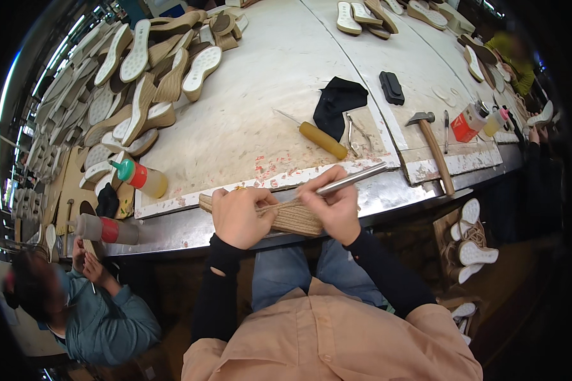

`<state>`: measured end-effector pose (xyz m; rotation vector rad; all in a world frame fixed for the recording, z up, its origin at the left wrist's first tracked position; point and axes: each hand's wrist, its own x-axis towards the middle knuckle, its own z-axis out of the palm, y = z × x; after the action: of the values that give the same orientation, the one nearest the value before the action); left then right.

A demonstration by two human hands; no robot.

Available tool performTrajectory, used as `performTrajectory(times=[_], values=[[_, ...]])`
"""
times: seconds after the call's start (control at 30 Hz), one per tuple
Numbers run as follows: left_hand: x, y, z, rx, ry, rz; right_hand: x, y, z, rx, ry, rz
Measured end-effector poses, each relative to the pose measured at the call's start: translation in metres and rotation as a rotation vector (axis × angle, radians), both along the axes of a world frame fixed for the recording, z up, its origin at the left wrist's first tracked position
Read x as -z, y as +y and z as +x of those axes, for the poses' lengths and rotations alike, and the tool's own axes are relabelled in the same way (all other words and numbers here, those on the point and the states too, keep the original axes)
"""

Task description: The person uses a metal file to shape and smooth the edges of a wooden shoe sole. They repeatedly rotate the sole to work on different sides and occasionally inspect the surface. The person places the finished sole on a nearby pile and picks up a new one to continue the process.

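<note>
A rope-wrapped wedge shoe sole (297, 220) lies at the table's front edge. My left hand (240, 218) is closed on its left part, with thumb and fingers pinching near a strand of the rope. In my right hand (332, 206) a slim silver metal tool (353, 178) slants up to the right; its working end is hidden by the fingers. Those same fingers are bent close to the strand, which stretches between both hands across the top of the sole. Whether the right fingers also grip the strand, I cannot tell.
Beyond my hands lie an awl (323, 140), pliers (360, 134), a black cloth (339, 105) and a hammer (435, 152). A green-capped glue bottle (143, 178) stands left, before piled wedge soles (136, 54). One co-worker (95, 314) sits left, another (518, 60) far right.
</note>
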<state>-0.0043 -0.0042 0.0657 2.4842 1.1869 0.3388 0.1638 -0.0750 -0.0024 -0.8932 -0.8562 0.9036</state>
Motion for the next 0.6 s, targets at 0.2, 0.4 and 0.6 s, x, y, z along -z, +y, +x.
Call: performTrajectory(times=[0.2, 0.4, 0.6], values=[[0.003, -0.003, 0.003, -0.006, 0.038, 0.045, 0.002, -0.01, 0.036, 0.149, 0.183, 0.014], [0.005, -0.002, 0.004, -0.009, 0.079, 0.038, 0.026, -0.019, 0.055, 0.306, 0.039, -0.004], [-0.01, 0.006, -0.003, -0.032, -0.432, -0.091, 0.037, -0.022, 0.069, 0.3, 0.108, -0.08]])
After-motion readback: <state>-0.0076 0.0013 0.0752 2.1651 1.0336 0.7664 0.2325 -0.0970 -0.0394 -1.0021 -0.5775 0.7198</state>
